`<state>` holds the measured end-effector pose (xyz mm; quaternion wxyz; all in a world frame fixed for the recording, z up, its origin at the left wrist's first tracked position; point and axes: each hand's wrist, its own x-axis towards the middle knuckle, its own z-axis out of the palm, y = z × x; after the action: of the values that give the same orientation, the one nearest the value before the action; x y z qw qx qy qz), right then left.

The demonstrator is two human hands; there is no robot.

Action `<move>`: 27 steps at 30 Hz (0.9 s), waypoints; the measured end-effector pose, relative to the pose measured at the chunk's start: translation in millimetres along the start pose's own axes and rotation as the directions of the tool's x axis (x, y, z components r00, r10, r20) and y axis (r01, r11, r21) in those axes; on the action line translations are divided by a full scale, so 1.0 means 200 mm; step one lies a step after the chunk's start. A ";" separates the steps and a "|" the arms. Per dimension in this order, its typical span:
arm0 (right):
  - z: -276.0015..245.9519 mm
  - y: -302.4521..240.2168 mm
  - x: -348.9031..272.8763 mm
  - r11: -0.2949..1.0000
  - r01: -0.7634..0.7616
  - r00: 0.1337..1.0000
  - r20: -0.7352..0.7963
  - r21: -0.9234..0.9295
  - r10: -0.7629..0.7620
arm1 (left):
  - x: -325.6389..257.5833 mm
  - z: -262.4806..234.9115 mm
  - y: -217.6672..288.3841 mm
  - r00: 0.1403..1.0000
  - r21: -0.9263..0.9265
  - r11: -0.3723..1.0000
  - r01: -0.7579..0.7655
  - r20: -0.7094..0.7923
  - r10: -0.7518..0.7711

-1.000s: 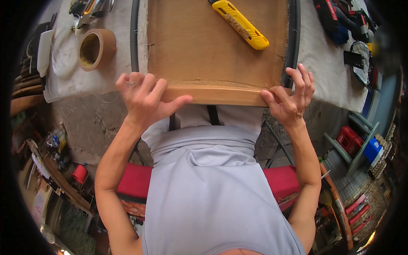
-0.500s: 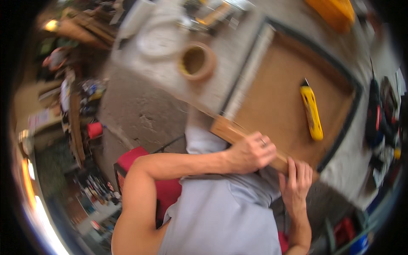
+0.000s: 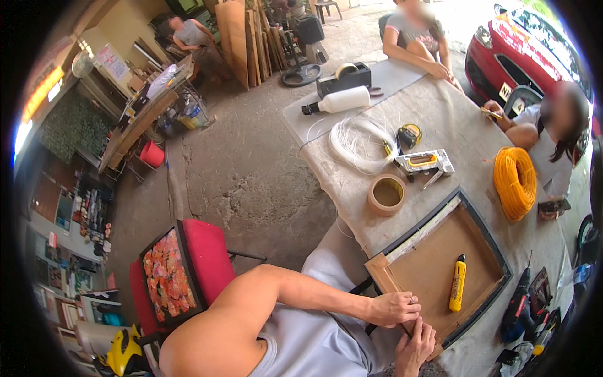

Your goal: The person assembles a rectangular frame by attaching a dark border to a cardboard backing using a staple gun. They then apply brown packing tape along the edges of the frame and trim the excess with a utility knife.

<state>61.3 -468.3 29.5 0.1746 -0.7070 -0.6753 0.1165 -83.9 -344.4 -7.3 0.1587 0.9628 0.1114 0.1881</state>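
A picture frame (image 3: 391, 271) lies back side up at the table's near edge, with bare wood along the near side and dark outer edges. My left hand (image 3: 394, 309), a ring on one finger, is curled closed on its near wooden side. Close beside it, my right hand (image 3: 416, 347) has its fingers wrapped over the same side. What may be under my left fingers is hidden. On the brown backing inside the frame rests a yellow utility knife (image 3: 458, 286), touched by neither hand.
Beyond the frame are brown tape (image 3: 386, 195), a staple gun (image 3: 424, 163), a tape measure (image 3: 409, 135), clear line (image 3: 362, 144), a white bottle (image 3: 339, 100) and orange cord (image 3: 515, 183). A drill (image 3: 519, 301) lies right. Two people sit across the table; a red chair (image 3: 204, 261) stands left.
The view has swung up and left, so more of the table, people and a red car show. Both hands stay on the frame's near side; the knife still rests inside.
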 end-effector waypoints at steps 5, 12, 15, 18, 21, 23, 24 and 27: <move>-0.03 -0.03 0.04 1.000 -0.001 0.999 0.042 -0.028 0.003 | -0.02 0.00 -0.01 1.000 0.007 1.000 0.023 0.021 -0.023; -0.06 -0.04 0.02 0.999 -0.047 0.999 0.015 0.019 0.046 | -0.15 -0.24 -0.14 0.997 0.125 0.989 0.075 -0.006 -0.075; -0.03 -0.05 -0.01 0.995 -0.094 0.995 -0.036 0.043 0.096 | -0.23 -0.31 -0.25 0.991 0.203 0.970 0.133 -0.037 -0.128; -0.05 -0.08 -0.02 0.990 -0.113 0.985 -0.142 -0.079 0.101 | -0.25 -0.32 -0.25 0.986 0.172 0.971 0.165 -0.037 -0.161; -0.02 0.02 -0.09 0.983 -0.170 0.975 -0.157 -0.072 0.157 | -0.20 -0.42 -0.23 0.999 0.174 0.983 0.049 0.008 -0.052; -0.04 0.02 -0.09 0.986 -0.140 0.982 -0.143 -0.093 0.126 | -0.20 -0.40 -0.28 0.991 0.245 0.969 -0.032 0.134 -0.001; -0.05 0.02 -0.08 0.987 -0.119 0.986 -0.132 -0.104 0.105 | -0.18 -0.39 -0.29 0.981 0.280 0.957 -0.070 0.191 0.016; -0.08 0.03 -0.09 0.982 -0.120 0.989 -0.107 -0.149 0.105 | -0.16 -0.39 -0.26 0.974 0.292 0.950 -0.114 0.223 0.048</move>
<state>72.7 -488.4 40.2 0.1453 -0.7604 -0.6319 0.0384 -151.4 -284.6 32.9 0.0123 0.9941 0.0816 0.0707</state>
